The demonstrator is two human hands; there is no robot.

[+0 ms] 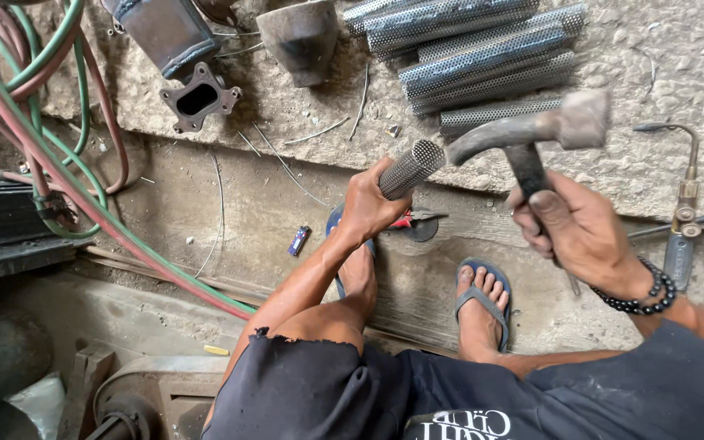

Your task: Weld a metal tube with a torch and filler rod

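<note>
Dark cloth over the knees (327,399) fills the bottom of the frame, with two feet in blue sandals (482,297) on the floor just above. At centre, the left hand (368,204) is closed around a perforated metal tube (411,167). Right of it, the right hand (572,224) grips a hammer (531,134) raised beside the tube's end. More perforated tubes (482,53) lie on the concrete ledge (653,49) at the top, a torch (682,208) at far right.
</note>
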